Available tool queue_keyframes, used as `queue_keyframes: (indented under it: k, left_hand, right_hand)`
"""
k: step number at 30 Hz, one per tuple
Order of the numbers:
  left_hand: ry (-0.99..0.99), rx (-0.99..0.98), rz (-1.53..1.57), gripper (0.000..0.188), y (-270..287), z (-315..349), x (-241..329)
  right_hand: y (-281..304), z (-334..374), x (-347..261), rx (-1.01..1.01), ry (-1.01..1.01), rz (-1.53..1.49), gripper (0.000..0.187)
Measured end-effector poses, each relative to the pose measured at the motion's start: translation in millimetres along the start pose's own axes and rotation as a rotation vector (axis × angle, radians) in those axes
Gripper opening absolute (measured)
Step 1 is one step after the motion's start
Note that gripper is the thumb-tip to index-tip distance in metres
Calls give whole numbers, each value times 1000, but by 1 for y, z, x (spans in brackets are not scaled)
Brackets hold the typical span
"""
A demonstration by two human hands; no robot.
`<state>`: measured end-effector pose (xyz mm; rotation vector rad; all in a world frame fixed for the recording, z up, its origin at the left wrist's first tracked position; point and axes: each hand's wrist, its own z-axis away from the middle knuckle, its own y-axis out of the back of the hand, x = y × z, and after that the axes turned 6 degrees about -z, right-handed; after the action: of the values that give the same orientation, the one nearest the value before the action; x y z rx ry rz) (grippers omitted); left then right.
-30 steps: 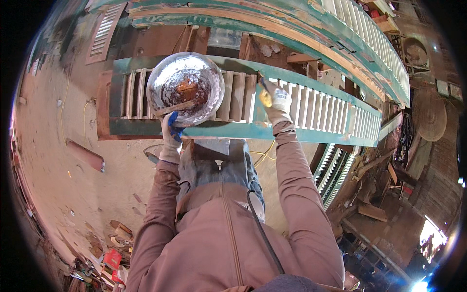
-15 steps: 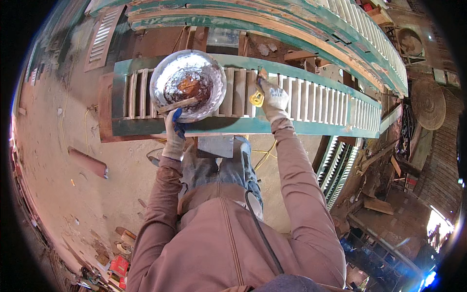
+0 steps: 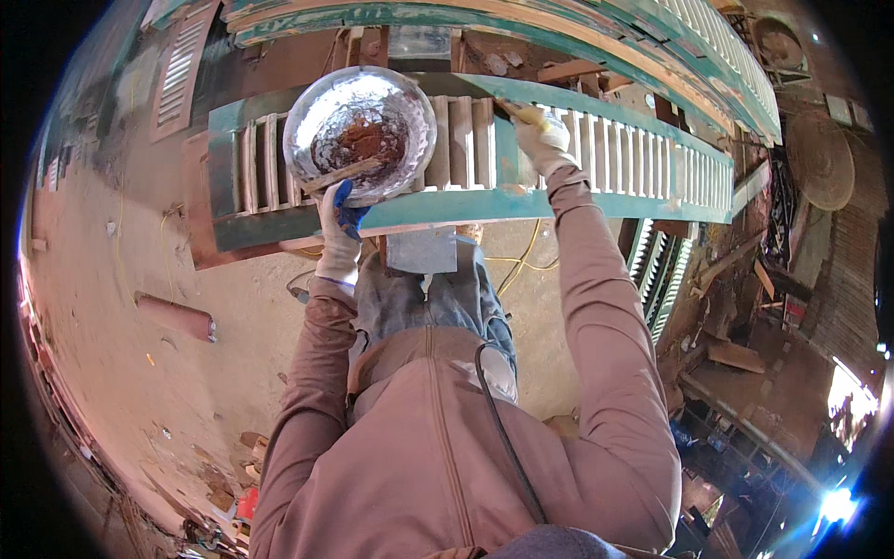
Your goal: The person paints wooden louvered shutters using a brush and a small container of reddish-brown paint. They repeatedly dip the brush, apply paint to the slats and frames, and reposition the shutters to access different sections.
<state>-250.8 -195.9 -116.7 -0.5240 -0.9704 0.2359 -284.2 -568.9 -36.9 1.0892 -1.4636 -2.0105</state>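
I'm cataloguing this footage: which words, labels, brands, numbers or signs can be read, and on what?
None can be read.
The metal bowl and green louvred shutter show no legible lettering.
Any print on the gloved right hand or red object is too small or blurred.

Had a slatted shutter point(image 3: 597, 204) lying crosswise up front, bowl point(image 3: 408, 104) over its left part, couldn't really tell if touching. Had a stick point(image 3: 346, 173) across the bowl's near left side too, left hand point(image 3: 338, 225) right there at the near rim. Had the right hand point(image 3: 542, 136) over the shutter, well right of the bowl, tool point(image 3: 507, 107) poking out on its left. Saw stacked frames point(image 3: 484, 17) just beyond the shutter, a panel point(image 3: 182, 67) far left, a cylinder point(image 3: 175, 318) on the floor point(image 3: 251, 345) lower left, and more shutters point(image 3: 663, 275) near right.
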Motion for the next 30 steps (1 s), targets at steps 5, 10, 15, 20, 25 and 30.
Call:
queue_keyframes:
  k: [5, 10, 15, 20, 25, 30]
  left_hand:
    - [17, -17, -45, 33, -2, -14, -1]
    - [45, 85, 137, 32, 7, -7, -3]
    - [82, 70, 81, 34, -2, -13, 9]
    - [81, 81, 81, 35, -19, -5, 17]
    - [44, 104, 80, 30, -30, 0, 21]
    - [-53, 70, 175, 30, -5, 36, 16]
  right_hand:
    - [5, 56, 81, 261, 4, -498, 27]
    - [21, 163, 78, 68, 72, -19, 32]
    - [7, 175, 61, 75, 177, 42, 34]
    - [-13, 181, 51, 83, 236, 223, 38]
    - [-15, 192, 63, -63, 348, 154, 42]
    - [-19, 188, 102, 80, 172, 77, 42]
